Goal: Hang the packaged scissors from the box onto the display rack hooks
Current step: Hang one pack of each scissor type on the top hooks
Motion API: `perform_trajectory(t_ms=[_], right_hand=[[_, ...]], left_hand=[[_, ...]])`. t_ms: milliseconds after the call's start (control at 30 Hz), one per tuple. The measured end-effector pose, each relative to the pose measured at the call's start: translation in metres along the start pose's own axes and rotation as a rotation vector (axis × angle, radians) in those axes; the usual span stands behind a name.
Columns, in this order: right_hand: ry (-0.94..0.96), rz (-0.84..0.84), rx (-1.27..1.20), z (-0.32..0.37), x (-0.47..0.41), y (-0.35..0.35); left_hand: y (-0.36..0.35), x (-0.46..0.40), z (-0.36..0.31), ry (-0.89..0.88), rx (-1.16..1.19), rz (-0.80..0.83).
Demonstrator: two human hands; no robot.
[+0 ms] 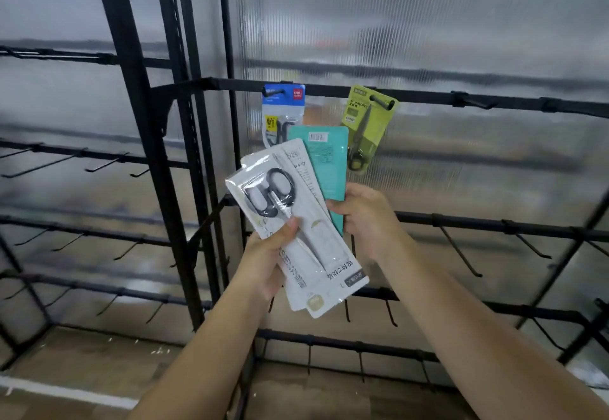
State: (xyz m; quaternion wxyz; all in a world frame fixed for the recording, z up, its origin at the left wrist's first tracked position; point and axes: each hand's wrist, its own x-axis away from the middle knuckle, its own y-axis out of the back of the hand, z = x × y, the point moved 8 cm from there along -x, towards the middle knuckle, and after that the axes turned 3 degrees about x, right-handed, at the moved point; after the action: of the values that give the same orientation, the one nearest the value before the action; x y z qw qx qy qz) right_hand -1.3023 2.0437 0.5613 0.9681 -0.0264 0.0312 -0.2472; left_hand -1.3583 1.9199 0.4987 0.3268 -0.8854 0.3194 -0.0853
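Note:
My left hand point(268, 255) grips a fan of white scissor packs point(296, 222); the front one shows black-handled scissors, upside down. My right hand point(365, 218) holds the lower edge of a teal pack point(326, 162), its back side with a barcode facing me. On the top bar of the black display rack point(428, 96) hang two packs: a blue-topped one point(283, 106) on a hook at the left and a yellow-green one point(369, 126) on a hook to its right, tilted. The teal pack partly covers the blue one.
Free hooks point(474, 103) stick out along the top bar to the right. Lower bars carry more bare hooks point(461, 248). A second rack section point(66, 162) with bare hooks stands at the left. Translucent ribbed panels back the rack.

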Motion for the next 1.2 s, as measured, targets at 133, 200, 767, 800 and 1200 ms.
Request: perform_trajectory(t_ms=[133,200,767,800,1200], right_hand=[[0.057,-0.179,-0.021,0.005,0.002,0.026],[0.17,-0.212,-0.049,0.013,0.006,0.035],[0.461,-0.066,0.345,0.02,0.023,0.013],[0.396,-0.012,0.269,0.018,0.022,0.009],[0.13,-0.05,-0.097,0.009,0.02,0.031]], left_hand=[[0.004,-0.003,-0.004,-0.031,-0.012,-0.015],[0.011,-0.004,-0.007,-0.043,-0.014,-0.059],[0.011,0.001,0.006,0.06,-0.04,-0.034],[0.011,0.002,0.005,0.051,-0.038,-0.032],[0.003,0.001,-0.003,-0.036,-0.092,-0.057]])
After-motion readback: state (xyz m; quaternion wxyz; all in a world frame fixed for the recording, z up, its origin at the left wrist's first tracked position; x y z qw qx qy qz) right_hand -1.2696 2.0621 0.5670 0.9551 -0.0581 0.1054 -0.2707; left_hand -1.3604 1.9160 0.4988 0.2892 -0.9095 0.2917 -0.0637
